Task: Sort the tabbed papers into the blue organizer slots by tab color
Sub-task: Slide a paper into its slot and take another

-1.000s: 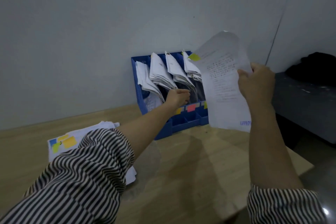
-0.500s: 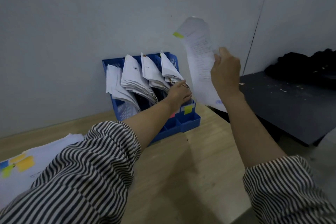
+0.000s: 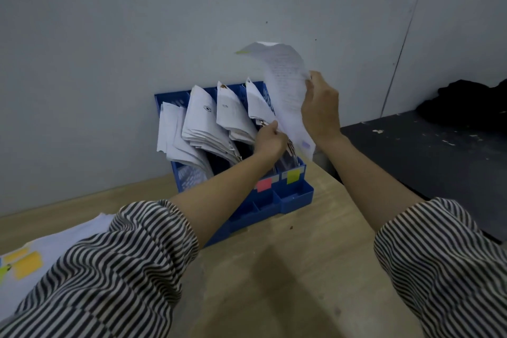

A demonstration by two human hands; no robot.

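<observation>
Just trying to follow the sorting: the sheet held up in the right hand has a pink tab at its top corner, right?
Not quite. The head view shows the tab on the sheet in the right hand is yellow-green, not pink. Pink appears only as a label on the blue organizer.

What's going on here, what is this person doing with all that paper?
A person in a striped shirt is filing tabbed sheets into a blue organizer standing against the wall on a wooden table. The right hand holds up a sheet with a yellow-green tab over the organizer's right end, above the slot marked with a yellow label. The left hand reaches into the papers already standing there, apparently parting them. More tabbed papers lie in a stack at the left.
</observation>
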